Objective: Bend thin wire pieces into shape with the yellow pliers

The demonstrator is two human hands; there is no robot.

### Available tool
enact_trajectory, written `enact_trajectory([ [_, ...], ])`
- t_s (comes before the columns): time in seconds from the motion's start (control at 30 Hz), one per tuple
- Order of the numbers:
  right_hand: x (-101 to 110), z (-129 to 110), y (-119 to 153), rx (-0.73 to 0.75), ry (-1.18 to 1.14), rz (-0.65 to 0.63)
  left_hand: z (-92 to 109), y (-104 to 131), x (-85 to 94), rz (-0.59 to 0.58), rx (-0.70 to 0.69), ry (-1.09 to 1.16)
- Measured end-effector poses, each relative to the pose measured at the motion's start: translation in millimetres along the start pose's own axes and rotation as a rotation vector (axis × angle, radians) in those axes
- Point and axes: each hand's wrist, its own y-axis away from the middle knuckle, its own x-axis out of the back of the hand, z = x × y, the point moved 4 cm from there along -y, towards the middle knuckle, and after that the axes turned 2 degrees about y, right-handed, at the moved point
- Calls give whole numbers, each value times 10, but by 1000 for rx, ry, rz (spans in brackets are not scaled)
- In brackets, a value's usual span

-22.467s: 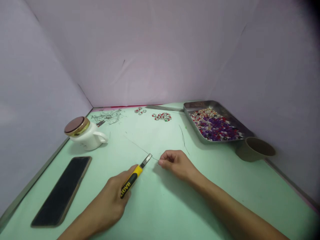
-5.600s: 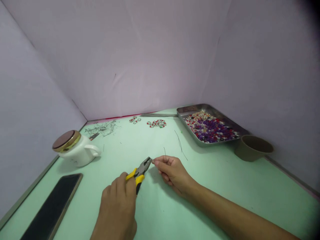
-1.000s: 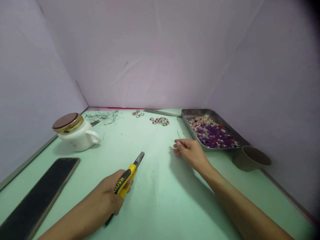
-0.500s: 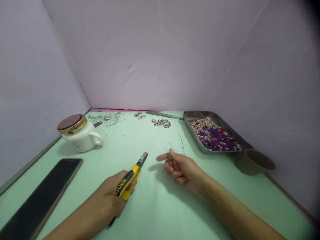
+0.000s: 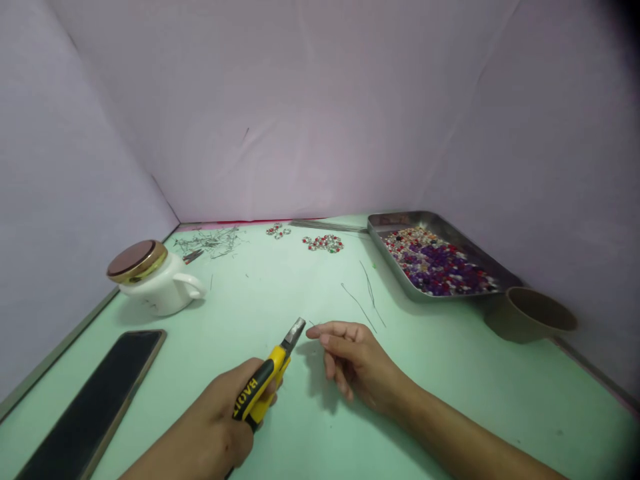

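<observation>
My left hand [image 5: 220, 427] grips yellow-and-black pliers [image 5: 267, 383] by the handles, jaws closed and pointing up toward the right. My right hand [image 5: 355, 363] hovers just right of the jaws, fingers loosely spread, index finger reaching toward a tiny wire scrap [image 5: 313, 324] on the green table. It holds nothing. Two thin cut wires [image 5: 367, 297] lie on the table just beyond my right hand.
A steel tray [image 5: 400, 270] of purple, red and white beads sits at the right, a brown cup [image 5: 530, 317] beside it. A white mug with gold lid [image 5: 150, 277] and a black phone [image 5: 95, 407] are at the left. Wire offcuts [image 5: 210, 240] and beaded rings [image 5: 324, 243] lie at the back.
My right hand laid a wire down near the tray, then drew back toward the plier jaws with its fingers spread. My left hand kept the pliers and shifted slightly right.
</observation>
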Motion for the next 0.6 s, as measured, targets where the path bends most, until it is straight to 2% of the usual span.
enact_trajectory([
  [0.23, -13, 0, 33, -38, 47, 64, 288, 172, 13, 10, 110, -128],
  [0.6, -7, 5, 33, -42, 81, 42, 250, 144, -19, 57, 82, -256],
])
